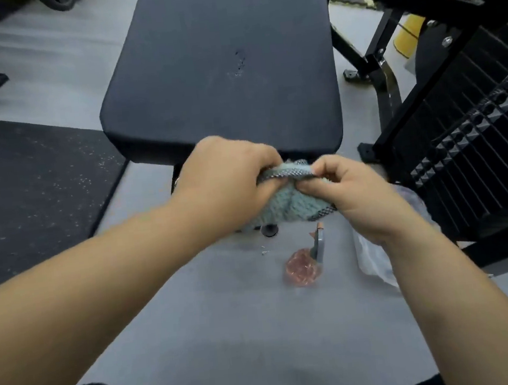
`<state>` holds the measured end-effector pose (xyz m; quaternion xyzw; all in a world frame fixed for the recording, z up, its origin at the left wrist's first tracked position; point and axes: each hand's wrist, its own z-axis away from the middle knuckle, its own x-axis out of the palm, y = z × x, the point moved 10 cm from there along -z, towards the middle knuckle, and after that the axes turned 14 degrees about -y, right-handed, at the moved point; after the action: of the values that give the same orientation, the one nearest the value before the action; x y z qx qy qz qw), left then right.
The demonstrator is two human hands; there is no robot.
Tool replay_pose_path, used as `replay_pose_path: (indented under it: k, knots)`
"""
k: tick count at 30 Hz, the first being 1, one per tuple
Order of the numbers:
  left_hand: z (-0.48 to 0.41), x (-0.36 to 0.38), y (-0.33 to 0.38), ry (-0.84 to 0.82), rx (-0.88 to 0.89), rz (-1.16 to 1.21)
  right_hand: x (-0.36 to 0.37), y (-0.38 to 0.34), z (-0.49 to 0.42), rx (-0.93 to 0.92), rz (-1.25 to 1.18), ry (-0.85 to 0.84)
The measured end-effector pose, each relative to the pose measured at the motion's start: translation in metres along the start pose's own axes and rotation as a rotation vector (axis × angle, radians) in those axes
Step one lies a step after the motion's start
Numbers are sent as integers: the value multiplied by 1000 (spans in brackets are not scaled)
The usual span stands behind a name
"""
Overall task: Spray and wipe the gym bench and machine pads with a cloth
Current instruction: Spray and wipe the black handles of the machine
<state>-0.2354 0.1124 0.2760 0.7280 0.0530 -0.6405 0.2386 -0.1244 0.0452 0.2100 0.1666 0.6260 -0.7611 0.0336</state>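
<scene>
A black padded gym bench (219, 71) runs away from me in the middle of the view, with a few small marks near its centre. Just in front of its near end, both hands hold a light blue-green cloth (297, 202) with a grey woven border, bunched up above the floor. My left hand (223, 179) grips the cloth's left side, its fingers curled over the border. From the right, my right hand (352, 195) pinches the border. A spray bottle (305, 268) with pinkish liquid and a grey trigger lies on the grey floor below the cloth.
A black machine frame (389, 64) with a weight stack (474, 146) stands at the right. A clear plastic bag (373, 255) lies on the floor under my right wrist. A dark speckled rubber mat (29, 189) covers the floor at the left.
</scene>
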Motion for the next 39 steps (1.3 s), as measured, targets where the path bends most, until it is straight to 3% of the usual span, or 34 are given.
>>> replay_pose_path:
  k: [3, 5, 8, 12, 15, 17, 22, 25, 28, 30, 31, 35, 39]
  knots:
    - [13, 58, -7, -289, -89, 93, 23, 48, 2, 177, 39, -186]
    - [17, 91, -27, -390, -193, 237, 30, 71, 0, 261, 49, -234]
    - [26, 128, -69, -409, -421, 631, 32, 98, -7, 331, 110, -267]
    - [48, 166, -94, -450, -609, 1033, 44, 133, -8, 468, 145, -448]
    - [55, 176, -96, -433, -661, 1215, 45, 151, -4, 552, 289, -525]
    - [53, 174, -85, -441, -604, 1287, 51, 151, 0, 556, 435, -571]
    - [45, 172, -55, -546, -463, 1314, 103, 126, 6, 338, 209, -693]
    - [42, 165, -69, -428, -487, 1299, 111, 136, 2, 336, 250, -633]
    - [49, 156, -111, -320, -648, 837, 106, 155, 0, 430, 194, -581]
    - [54, 159, -119, -409, -679, 512, 109, 159, 2, 467, 137, -616]
    - [54, 166, -115, -485, -635, 457, 113, 158, 4, 466, 137, -652]
    - [49, 200, -55, -797, -251, 629, 127, 149, 8, 421, 215, -770]
    - [44, 225, -50, -885, -194, 591, 126, 154, 8, 456, 335, -814]
